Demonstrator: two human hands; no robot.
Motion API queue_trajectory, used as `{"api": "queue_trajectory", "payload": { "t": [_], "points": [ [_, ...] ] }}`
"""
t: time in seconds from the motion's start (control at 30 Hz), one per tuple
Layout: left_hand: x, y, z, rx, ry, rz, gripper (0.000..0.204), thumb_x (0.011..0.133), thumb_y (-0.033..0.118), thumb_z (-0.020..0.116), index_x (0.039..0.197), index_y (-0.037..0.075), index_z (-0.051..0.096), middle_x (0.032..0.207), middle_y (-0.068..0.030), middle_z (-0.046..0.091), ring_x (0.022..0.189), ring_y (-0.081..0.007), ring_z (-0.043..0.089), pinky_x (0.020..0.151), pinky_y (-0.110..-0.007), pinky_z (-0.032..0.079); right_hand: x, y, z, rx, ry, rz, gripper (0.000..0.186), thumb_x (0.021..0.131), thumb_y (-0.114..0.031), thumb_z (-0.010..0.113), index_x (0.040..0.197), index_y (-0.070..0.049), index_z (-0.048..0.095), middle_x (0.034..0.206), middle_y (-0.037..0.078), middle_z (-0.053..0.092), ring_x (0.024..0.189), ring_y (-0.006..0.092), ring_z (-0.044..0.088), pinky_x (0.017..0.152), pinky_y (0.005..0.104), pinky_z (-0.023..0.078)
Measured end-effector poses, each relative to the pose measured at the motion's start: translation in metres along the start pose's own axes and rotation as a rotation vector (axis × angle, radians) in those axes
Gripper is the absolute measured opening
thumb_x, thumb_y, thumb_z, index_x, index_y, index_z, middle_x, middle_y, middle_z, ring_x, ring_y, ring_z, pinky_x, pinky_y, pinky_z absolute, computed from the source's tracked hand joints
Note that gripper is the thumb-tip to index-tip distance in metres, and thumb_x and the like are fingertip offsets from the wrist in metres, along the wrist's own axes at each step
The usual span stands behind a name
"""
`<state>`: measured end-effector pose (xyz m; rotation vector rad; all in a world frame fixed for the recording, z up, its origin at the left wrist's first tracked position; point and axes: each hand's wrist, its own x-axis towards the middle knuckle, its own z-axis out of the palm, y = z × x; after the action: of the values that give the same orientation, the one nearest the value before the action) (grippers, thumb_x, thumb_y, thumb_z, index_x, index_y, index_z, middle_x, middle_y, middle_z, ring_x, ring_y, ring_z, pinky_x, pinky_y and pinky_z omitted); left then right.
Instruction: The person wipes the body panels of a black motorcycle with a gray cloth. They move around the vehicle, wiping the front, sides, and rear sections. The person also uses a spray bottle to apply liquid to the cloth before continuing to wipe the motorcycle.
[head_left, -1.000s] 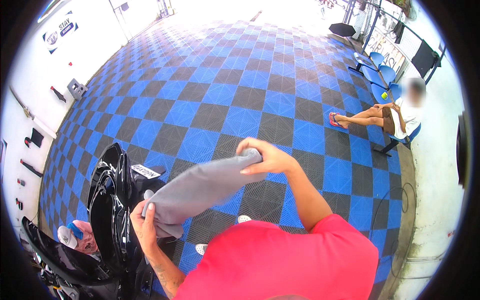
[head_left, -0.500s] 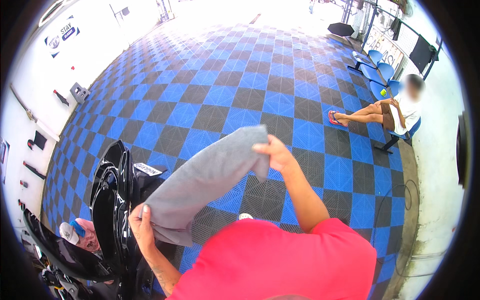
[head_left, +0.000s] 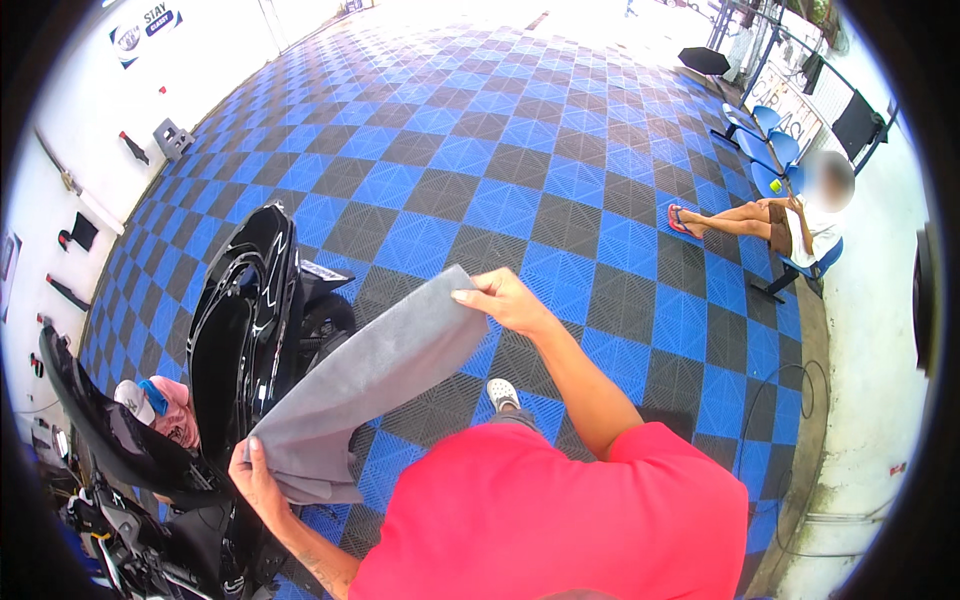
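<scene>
A grey cloth (head_left: 365, 370) stretches slantwise between my two hands in front of my red shirt. My left hand (head_left: 262, 484) pinches its lower left end, thumb on top, close beside a glossy black motorcycle (head_left: 245, 320). At the upper right end, my right hand (head_left: 506, 302) grips the cloth's corner between thumb and fingers. The cloth's lower edge hangs in loose folds near my left hand. The motorcycle's seat (head_left: 120, 430) is tilted up at the left.
A person in a pink top and pale cap (head_left: 165, 410) is low behind the motorcycle. Another person (head_left: 815, 235) sits on blue chairs (head_left: 770, 150) along the right wall. A dark cable (head_left: 800, 372) loops over the blue and black tiled floor (head_left: 560, 220) at the right.
Both hands and the cloth have shifted left, closer to the motorcycle. My right hand has come nearer the left. A white shoe has come further into view below the cloth.
</scene>
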<state>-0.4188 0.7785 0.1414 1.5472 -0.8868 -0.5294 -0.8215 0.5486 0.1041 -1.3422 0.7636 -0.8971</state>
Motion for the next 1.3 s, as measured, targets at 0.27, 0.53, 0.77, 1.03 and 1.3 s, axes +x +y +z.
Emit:
{"api": "queue_trajectory", "payload": {
  "t": [0.27, 0.53, 0.77, 1.03, 1.3],
  "points": [
    [-0.001, 0.008, -0.064, 0.287, -0.019, 0.072, 0.033, 0.097, 0.027, 0.064, 0.083, -0.003, 0.061, 0.073, 0.0042, 0.05, 0.072, -0.006, 0.041, 0.063, -0.024, 0.036, 0.012, -0.049, 0.073, -0.051, 0.164, -0.148, 0.02, 0.084, -0.015, 0.078, 0.073, -0.005, 0.064, 0.07, -0.007, 0.053, 0.063, 0.0024, 0.043, 0.054, 0.025, 0.035],
    [0.012, 0.022, -0.098, -0.197, 0.101, 0.071, 0.027, 0.093, 0.027, 0.07, 0.093, 0.001, 0.069, 0.082, 0.0031, 0.062, 0.077, -0.0052, 0.051, 0.073, -0.022, 0.04, 0.019, -0.085, 0.104, 0.215, -0.003, -0.151, 0.017, 0.089, -0.007, 0.071, 0.103, 0.003, 0.07, 0.094, 0.008, 0.072, 0.082, 0.0125, 0.067, 0.08, 0.0278, 0.054],
    [-0.001, 0.033, -0.112, -0.014, 0.147, 0.236, 0.029, 0.094, 0.021, 0.068, 0.107, -0.005, 0.069, 0.096, -0.0077, 0.07, 0.089, -0.0121, 0.062, 0.086, -0.026, 0.046, 0.003, -0.101, 0.128, 0.01, 0.261, -0.466, 0.03, 0.099, -0.015, 0.057, 0.124, 0.002, 0.058, 0.116, 0.011, 0.065, 0.106, 0.0151, 0.06, 0.092, 0.031, 0.047],
    [-0.088, 0.039, -0.079, -0.143, 0.365, 0.912, 0.031, 0.091, 0.024, 0.068, 0.105, -0.004, 0.063, 0.094, -0.0193, 0.068, 0.086, -0.0261, 0.067, 0.078, -0.04, 0.056, -0.051, -0.103, 0.114, 0.626, -0.377, -0.964, 0.034, 0.097, -0.017, 0.056, 0.127, -0.002, 0.052, 0.111, 0.01, 0.061, 0.094, 0.0215, 0.059, 0.084, 0.0398, 0.05],
    [-0.038, -0.03, 0.016, -0.001, 0.104, 0.308, 0.033, 0.086, 0.011, 0.064, 0.119, 0.006, 0.065, 0.084, -0.0038, 0.058, 0.077, -0.0143, 0.058, 0.068, -0.032, 0.048, -0.032, 0.011, 0.301, -0.038, -0.403, 0.126, 0.034, 0.094, -0.024, 0.065, 0.118, 0.001, 0.063, 0.104, 0.008, 0.068, 0.091, 0.0141, 0.06, 0.08, 0.0336, 0.051]
  ]
}}
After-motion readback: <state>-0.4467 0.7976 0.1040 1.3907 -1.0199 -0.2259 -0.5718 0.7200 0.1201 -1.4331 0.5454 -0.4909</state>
